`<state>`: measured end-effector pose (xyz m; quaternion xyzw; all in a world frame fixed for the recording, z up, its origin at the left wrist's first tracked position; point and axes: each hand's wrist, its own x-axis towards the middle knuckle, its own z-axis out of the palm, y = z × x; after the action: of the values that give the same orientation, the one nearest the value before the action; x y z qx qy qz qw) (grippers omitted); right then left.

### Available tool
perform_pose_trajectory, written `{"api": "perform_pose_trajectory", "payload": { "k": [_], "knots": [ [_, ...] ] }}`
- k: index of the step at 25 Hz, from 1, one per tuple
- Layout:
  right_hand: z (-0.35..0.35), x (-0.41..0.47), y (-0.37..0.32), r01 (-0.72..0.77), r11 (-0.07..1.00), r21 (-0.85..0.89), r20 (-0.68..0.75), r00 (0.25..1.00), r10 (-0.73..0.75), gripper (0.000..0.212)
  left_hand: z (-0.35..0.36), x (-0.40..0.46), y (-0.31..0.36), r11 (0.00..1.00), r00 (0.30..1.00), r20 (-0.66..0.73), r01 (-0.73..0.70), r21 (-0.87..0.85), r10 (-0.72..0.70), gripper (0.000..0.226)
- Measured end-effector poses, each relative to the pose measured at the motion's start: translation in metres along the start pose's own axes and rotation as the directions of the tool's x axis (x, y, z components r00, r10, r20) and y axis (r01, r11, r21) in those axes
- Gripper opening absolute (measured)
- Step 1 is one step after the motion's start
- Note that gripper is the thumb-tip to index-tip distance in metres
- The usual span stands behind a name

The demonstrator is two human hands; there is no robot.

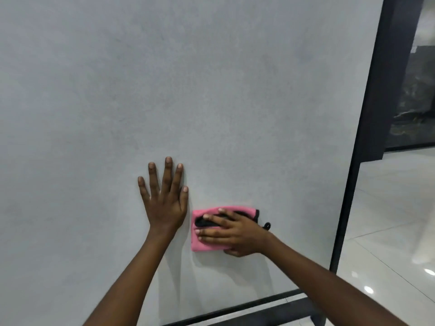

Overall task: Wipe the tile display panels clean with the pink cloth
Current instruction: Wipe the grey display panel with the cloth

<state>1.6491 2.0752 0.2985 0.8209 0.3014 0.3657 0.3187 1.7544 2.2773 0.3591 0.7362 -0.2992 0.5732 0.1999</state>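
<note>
A large matte grey tile display panel [164, 90] fills most of the frame, edged by a black metal frame [367, 137] at right. Low in the centre, the left hand [164, 203] lies flat on the panel, fingers spread straight. Just beside it to the right, the right hand [233, 234] presses a folded pink cloth with black trim [200, 245] against the panel, fingers extended across it. Glossy white floor tiles [388, 220] show at lower right.

One grey tile panel [188, 90], one pink cloth [200, 243], two hands: left hand [164, 203], right hand [237, 234].
</note>
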Motion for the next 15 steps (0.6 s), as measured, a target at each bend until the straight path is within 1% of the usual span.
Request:
{"api": "perform_pose_trajectory", "payload": {
  "k": [1,2,3,4,6,7,8,9,10,11,12,13,14,15],
  "knots": [
    [0.0,-0.003,-0.003,0.016,1.0,0.011,0.033,0.999,-0.016,0.077,-0.003,-0.004,0.002,0.999,1.0,0.003,0.011,-0.035,-0.011,0.057],
    [-0.01,-0.006,0.009,-0.037,0.999,0.036,-0.013,0.999,0.037,0.074,-0.007,-0.012,0.007,0.997,1.0,-0.001,0.016,-0.077,-0.017,0.057],
    [-0.023,-0.008,0.027,-0.141,0.988,0.066,-0.1,0.984,0.147,0.07,-0.008,-0.027,0.012,0.994,1.0,-0.005,0.006,-0.109,-0.007,0.058],
    [-0.037,-0.012,0.052,-0.272,0.957,0.101,-0.178,0.941,0.287,0.066,-0.006,-0.045,0.017,0.994,1.0,-0.002,-0.017,-0.11,0.017,0.059],
    [-0.063,-0.036,0.116,-0.511,0.849,0.132,-0.336,0.783,0.524,0.063,0.007,-0.079,0.022,0.997,0.998,0.026,-0.052,-0.057,0.054,0.061],
    [-0.075,-0.051,0.148,-0.594,0.789,0.16,-0.392,0.695,0.603,0.065,0.016,-0.089,0.02,0.998,0.997,0.034,-0.063,-0.023,0.064,0.061],
    [-0.086,-0.059,0.168,-0.647,0.727,0.23,-0.455,0.589,0.668,0.067,0.024,-0.094,0.017,0.998,0.997,0.023,-0.07,0.009,0.07,0.06],
    [-0.088,-0.061,0.176,-0.672,0.681,0.291,-0.515,0.49,0.703,0.068,0.03,-0.097,0.013,0.997,0.997,0.003,-0.073,0.036,0.073,0.059],
    [-0.084,-0.059,0.169,-0.687,0.645,0.335,-0.531,0.428,0.731,0.069,0.035,-0.098,0.011,0.996,0.997,-0.013,-0.071,0.06,0.072,0.058],
    [-0.061,-0.059,0.15,-0.741,0.584,0.331,-0.493,0.392,0.776,0.07,0.037,-0.099,0.011,0.994,0.997,-0.025,-0.07,0.079,0.072,0.057],
    [-0.019,-0.066,0.119,-0.825,0.517,0.229,-0.392,0.408,0.825,0.071,0.038,-0.101,0.011,0.993,0.996,-0.036,-0.078,0.085,0.081,0.057],
    [0.024,-0.077,0.082,-0.859,0.502,0.1,-0.221,0.473,0.853,0.071,0.038,-0.102,0.012,0.993,0.995,-0.044,-0.092,0.077,0.095,0.057],
    [0.077,-0.096,0.046,-0.817,0.576,0.016,-0.012,0.576,0.817,0.068,0.037,-0.102,0.011,0.992,0.993,-0.045,-0.107,0.065,0.11,0.058],
    [0.127,-0.112,0.003,-0.69,0.722,0.048,0.153,0.72,0.677,0.065,0.035,-0.099,0.009,0.992,0.992,-0.047,-0.111,0.056,0.114,0.058]
  ]
}}
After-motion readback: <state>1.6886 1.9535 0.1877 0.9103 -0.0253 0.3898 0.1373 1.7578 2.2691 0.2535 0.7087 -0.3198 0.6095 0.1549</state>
